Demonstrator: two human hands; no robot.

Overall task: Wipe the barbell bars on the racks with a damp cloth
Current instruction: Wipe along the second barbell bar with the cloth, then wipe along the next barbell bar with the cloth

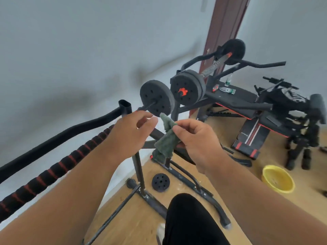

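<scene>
A barbell bar (53, 172) with black and red striped grip runs from lower left up to a black weight plate (156, 98) on a black rack (138, 167). My right hand (196, 140) pinches a dark green cloth (165, 140), which hangs down in front of the rack. My left hand (129, 133) hovers just left of the cloth's top, over the bar, fingers loosely curled and holding nothing. A second barbell (210, 69) with black plates and red collars lies on the weight bench's rack behind.
A black padded rail (58, 135) runs beside the bar. A weight bench (251, 106) with bottles on it stands at right. A loose plate (160, 182) and a yellow basin (277, 179) sit on the wooden floor. My leg (191, 221) is below.
</scene>
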